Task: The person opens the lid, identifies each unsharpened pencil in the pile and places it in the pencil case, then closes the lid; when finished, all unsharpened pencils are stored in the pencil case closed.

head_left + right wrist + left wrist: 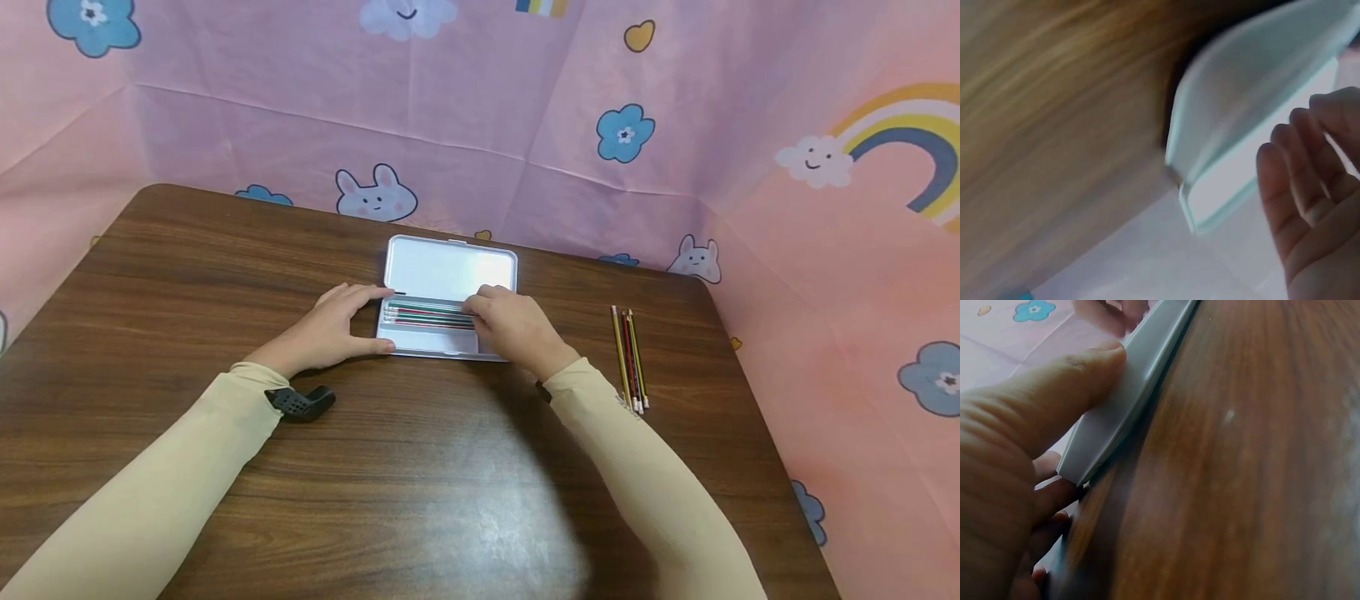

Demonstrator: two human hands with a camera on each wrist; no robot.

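Note:
An open white pencil case lies on the table with its lid tipped back. Several striped pencils, red, green and dark, lie side by side in its rear compartment, white ends to the left. My left hand grips the case's left end, thumb on the front wall and fingers round the end, as the left wrist view shows. Over the right part of the case, my right hand touches the pencils with its fingertips and hides their right ends. In the right wrist view its fingers look loosely bent.
To the right, beyond my right forearm, several more pencils in yellow, red and black lie together on the wooden table. A pink patterned cloth hangs close behind the table and along its right side.

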